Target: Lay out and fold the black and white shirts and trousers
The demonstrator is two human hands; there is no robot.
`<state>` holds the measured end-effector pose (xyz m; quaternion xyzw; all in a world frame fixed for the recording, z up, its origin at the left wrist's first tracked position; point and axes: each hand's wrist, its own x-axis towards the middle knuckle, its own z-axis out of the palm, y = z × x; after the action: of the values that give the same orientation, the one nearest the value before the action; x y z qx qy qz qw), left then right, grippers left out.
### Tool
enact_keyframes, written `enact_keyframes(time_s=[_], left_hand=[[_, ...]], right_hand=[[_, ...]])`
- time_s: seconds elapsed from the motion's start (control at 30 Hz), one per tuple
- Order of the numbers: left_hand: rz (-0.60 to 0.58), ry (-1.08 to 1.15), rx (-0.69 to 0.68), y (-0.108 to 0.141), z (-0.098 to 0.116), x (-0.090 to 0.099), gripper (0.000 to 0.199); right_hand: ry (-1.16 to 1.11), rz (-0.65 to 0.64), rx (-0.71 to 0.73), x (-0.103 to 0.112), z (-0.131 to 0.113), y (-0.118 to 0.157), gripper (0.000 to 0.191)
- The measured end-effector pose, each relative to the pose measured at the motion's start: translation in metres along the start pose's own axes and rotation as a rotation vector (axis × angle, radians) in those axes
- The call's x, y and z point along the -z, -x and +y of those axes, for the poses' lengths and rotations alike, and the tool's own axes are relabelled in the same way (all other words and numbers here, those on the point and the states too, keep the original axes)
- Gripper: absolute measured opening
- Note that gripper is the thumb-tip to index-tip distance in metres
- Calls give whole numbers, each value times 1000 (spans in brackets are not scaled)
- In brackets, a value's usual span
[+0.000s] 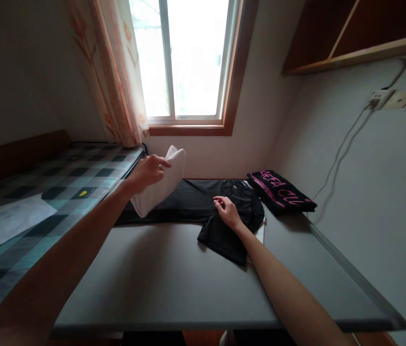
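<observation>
My left hand (pixel 148 171) is closed on the top edge of a thin white folded cloth (pixel 166 180), which hangs tilted above the table. Behind and below it, a black garment (pixel 188 197) lies spread across the back of the table, one short part pointing toward me. My right hand (pixel 227 211) is over the garment's right part, its fingers loosely bent and nothing visible in them. I cannot tell whether it touches the fabric. A bit of white material (pixel 261 231) shows under the garment's right edge.
A folded black cloth item with pink lettering (pixel 278 190) sits at the back right of the grey table (pixel 174 283). To the left is a checked bed (pixel 55 178) with white papers (pixel 17 218). A window (pixel 195 62), a curtain (pixel 112 72) and wall sockets (pixel 386 99) surround it.
</observation>
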<state>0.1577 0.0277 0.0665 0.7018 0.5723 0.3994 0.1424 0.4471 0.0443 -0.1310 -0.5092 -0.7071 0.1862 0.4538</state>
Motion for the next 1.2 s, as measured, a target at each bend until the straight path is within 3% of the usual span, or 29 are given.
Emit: enact_keyframes(time_s=[0.07,0.13,0.2,0.33,0.43,0.5,0.63,0.83,1.0,1.2], left_hand=[[-46,-336,-287,-6,11,-11,45],[-85,-500,-469,0,12,-33,58],[-138,-567,-545,17,3,-62,62],[-397,-583,-648,67,-29,-119,60],[-392,-597,-694,94,-47,-140,59],[-330,-661,-695,104,-52,-141,58],[-253,-748,-632,114,-58,-125,54],[-145,-732,-489,123,-75,-102,61],[-84,-712,-494,125,-89,-89,57],[66,-651,-541,119,-96,-80,22]], right_hand=[[-26,23,-13,0,0,-1,39],[-67,51,-45,0,2,-2,45],[-112,77,-97,-1,4,-3,55],[-95,132,-203,-2,8,-3,64],[72,101,-255,0,4,-2,61],[195,23,-283,2,-2,-1,55],[345,-106,-259,5,-11,2,44],[420,-231,-208,12,-14,2,56],[441,-184,-179,11,-22,6,69],[473,-178,-24,7,-28,10,65]])
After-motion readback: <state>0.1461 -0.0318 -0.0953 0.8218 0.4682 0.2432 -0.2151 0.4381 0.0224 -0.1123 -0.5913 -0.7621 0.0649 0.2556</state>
